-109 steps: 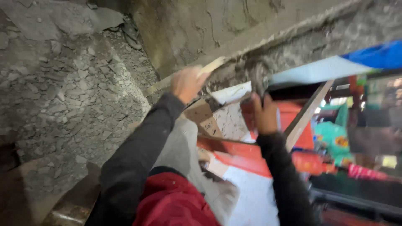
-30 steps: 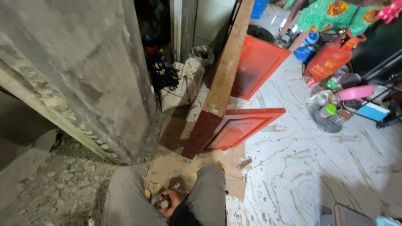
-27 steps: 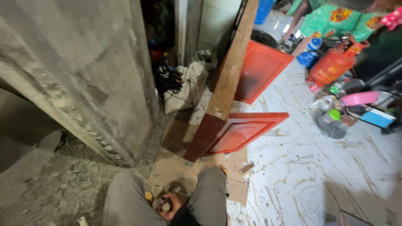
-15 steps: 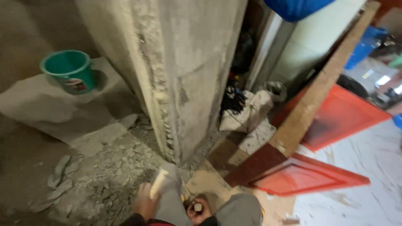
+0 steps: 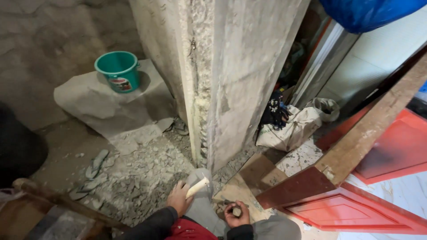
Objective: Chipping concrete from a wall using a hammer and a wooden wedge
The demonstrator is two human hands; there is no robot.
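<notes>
Down low, crouched at the foot of a rough concrete pillar [image 5: 222, 75]. Left hand [image 5: 179, 198] closed around a pale wooden handle [image 5: 197, 187], fingers wrapped tight, the handle angled up and to the right toward the pillar's base; tool head hidden, so kind of tool impossible to tell. Right hand [image 5: 235, 214] curled palm-up near a grey trouser knee [image 5: 202, 209], fingers half bent around a small dark object [image 5: 236, 211], too small and blurred to identify. Both hands just above a piece of brown cardboard [image 5: 247, 178] laid flat on the floor.

Left of the pillar, heaped grey rubble [image 5: 142, 173] with a pair of dusty sandals [image 5: 91, 171] lying among it. Farther back, a teal bucket [image 5: 118, 71] standing upright on a broken concrete slab [image 5: 111, 106]. Right of the pillar, a slumped white sack [image 5: 296, 126] with dark cloth [image 5: 272, 111] beside it. Leaning across the right side, a long wooden plank [image 5: 369, 133], and beneath it red door panels [image 5: 356, 211] resting on pale marbled floor tile [image 5: 400, 191].
</notes>
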